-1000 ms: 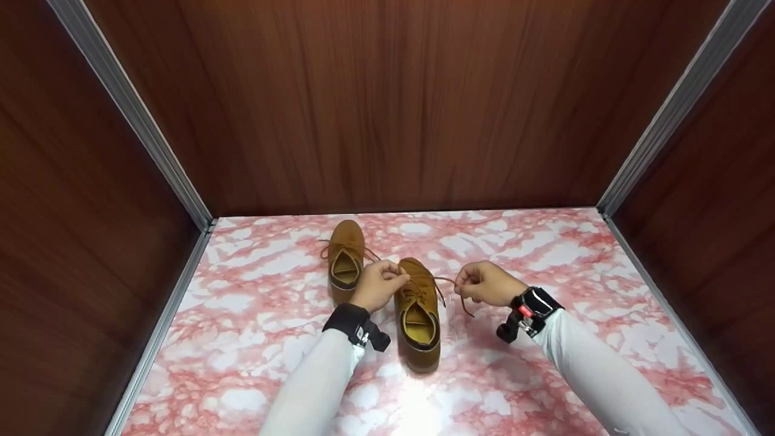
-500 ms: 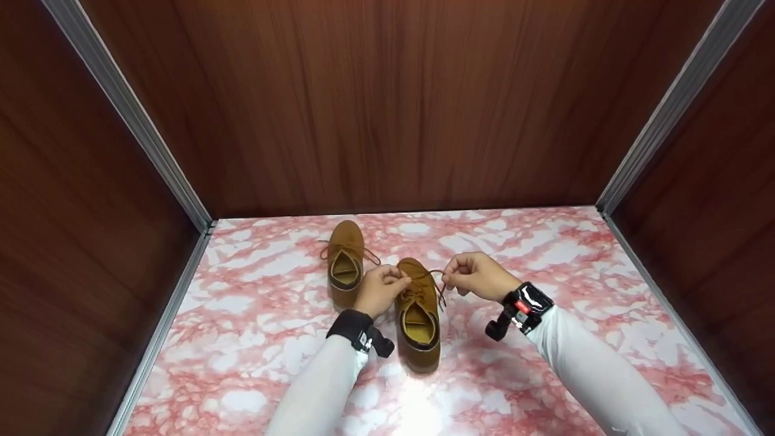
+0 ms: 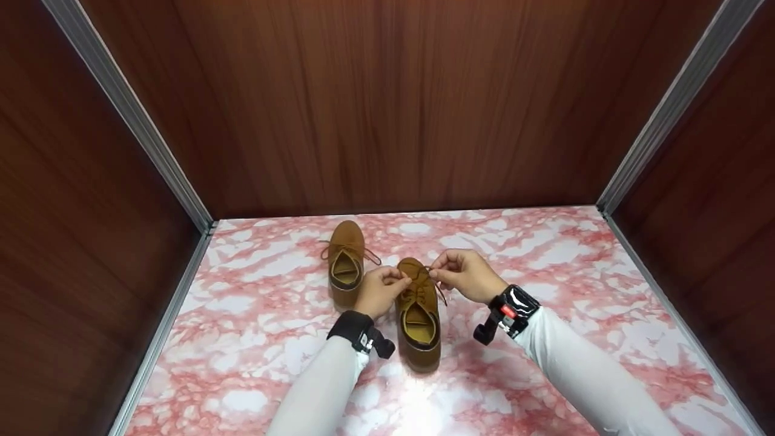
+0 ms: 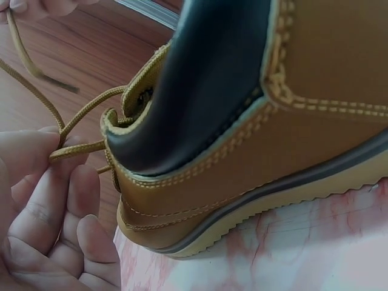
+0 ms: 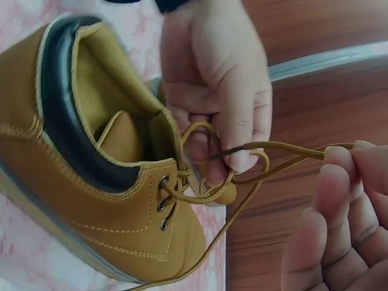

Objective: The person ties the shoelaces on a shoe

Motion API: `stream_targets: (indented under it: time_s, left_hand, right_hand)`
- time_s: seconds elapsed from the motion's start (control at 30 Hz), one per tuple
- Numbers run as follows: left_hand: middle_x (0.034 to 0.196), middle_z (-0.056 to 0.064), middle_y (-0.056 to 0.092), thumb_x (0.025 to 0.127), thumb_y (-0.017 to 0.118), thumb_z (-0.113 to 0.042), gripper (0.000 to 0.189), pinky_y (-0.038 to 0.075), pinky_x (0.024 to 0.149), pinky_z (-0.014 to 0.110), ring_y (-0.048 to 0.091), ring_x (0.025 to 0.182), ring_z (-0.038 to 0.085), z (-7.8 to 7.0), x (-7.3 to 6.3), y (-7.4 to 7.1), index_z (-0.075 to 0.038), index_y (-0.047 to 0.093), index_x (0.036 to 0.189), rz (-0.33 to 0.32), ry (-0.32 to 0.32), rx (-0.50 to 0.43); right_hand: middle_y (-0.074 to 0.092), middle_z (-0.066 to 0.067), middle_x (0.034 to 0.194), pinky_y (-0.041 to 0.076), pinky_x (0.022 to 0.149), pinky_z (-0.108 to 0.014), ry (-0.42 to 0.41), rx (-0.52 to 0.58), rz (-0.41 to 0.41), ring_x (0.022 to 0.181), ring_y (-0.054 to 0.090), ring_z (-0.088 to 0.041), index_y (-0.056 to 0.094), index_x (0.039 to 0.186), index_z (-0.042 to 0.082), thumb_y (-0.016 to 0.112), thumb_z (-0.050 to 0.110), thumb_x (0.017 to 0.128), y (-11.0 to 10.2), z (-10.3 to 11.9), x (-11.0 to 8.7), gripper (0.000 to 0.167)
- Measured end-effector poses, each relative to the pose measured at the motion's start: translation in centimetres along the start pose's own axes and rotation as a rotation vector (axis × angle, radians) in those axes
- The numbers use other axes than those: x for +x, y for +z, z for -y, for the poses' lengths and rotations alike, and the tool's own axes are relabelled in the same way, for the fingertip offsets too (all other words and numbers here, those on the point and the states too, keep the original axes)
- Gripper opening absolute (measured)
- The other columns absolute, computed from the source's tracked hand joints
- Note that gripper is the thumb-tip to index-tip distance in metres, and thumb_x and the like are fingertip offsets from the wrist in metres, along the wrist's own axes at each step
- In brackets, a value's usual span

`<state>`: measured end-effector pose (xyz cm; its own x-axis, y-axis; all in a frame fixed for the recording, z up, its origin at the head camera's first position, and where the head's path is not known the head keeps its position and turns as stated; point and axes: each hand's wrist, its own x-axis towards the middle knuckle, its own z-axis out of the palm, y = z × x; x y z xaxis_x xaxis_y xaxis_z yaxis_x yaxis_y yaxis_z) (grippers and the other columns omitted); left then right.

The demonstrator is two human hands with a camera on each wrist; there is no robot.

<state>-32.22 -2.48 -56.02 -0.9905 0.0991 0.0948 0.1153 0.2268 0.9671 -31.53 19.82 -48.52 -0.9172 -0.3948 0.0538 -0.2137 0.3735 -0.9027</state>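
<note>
A tan lace-up shoe [image 3: 422, 358] with a dark padded collar stands upright, toe pointing away, between my hands in the head view. My left hand [image 3: 376, 292] is over its left side. In the left wrist view the left thumb and fingers [image 4: 36, 212] pinch the brown shoelace [image 4: 91, 104] where its strands cross. My right hand [image 3: 471, 277], at the shoe's right side, pinches a strand near its end. In the right wrist view that lace [image 5: 285, 148] runs from the right fingertips [image 5: 336, 159] to the left hand [image 5: 227, 79], its dark tip beside the left fingers.
A matching tan shoe [image 3: 347, 235] stands to the left and farther back, its lace ends spread sideways. Both rest on a red-and-white marbled surface [image 3: 242, 363]. Wood-grain panels [image 3: 387, 109] with metal corner strips [image 3: 136, 115] enclose the back and sides.
My right hand has moved left to the shoe, bringing the lace end toward the left hand. The left hand keeps its pinch and has barely moved. Both shoes stay in place.
</note>
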Motion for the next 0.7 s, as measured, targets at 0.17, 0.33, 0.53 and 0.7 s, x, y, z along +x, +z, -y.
stream_targets:
  time_s: [0.17, 0.33, 0.53, 0.7]
  left_hand:
    - [0.092, 0.014, 0.078, 0.092, 0.079, -0.010, 0.013, 0.055, 0.073, 0.017, 0.066, 0.077, 0.003, 0.3, 0.2, 0.0, 0.002, 0.073, 0.094, -0.010, 0.024, 0.013]
    - [0.091, 0.015, 0.079, 0.092, 0.079, -0.010, 0.013, 0.055, 0.073, 0.017, 0.066, 0.075, 0.002, 0.3, 0.2, 0.0, 0.002, 0.073, 0.094, -0.007, 0.015, 0.014]
    - [0.090, 0.013, 0.078, 0.093, 0.077, -0.009, 0.010, 0.054, 0.072, 0.017, 0.065, 0.075, 0.003, 0.3, 0.0, 0.0, 0.000, 0.073, 0.093, 0.000, 0.011, 0.012]
    - [0.089, 0.013, 0.079, 0.093, 0.077, -0.009, 0.010, 0.053, 0.072, 0.016, 0.065, 0.074, 0.001, 0.4, 0.0, -0.1, 0.000, 0.074, 0.093, 0.000, 0.021, 0.010]
  right_hand:
    - [0.071, -0.021, 0.086, 0.052, 0.062, -0.018, -0.086, -0.077, 0.009, 0.067, 0.063, -0.006, 0.070, 0.097, -0.002, 0.074, 0.009, 0.096, 0.5, 0.1, -0.1, 0.011]
    - [0.072, -0.016, 0.083, 0.049, 0.063, -0.017, -0.147, -0.162, 0.013, 0.069, 0.062, -0.009, 0.071, 0.093, 0.003, 0.075, 0.010, 0.095, 0.8, 0.3, -0.2, 0.008]
    - [0.072, -0.005, 0.081, 0.051, 0.062, -0.019, -0.191, -0.305, 0.040, 0.069, 0.060, -0.003, 0.071, 0.092, 0.010, 0.074, 0.010, 0.096, 1.2, 0.5, -0.4, 0.005]
    - [0.074, -0.003, 0.084, 0.056, 0.067, -0.022, -0.266, -0.483, 0.052, 0.072, 0.064, -0.005, 0.070, 0.093, 0.011, 0.075, 0.008, 0.095, 1.5, 0.4, -0.4, 0.006]
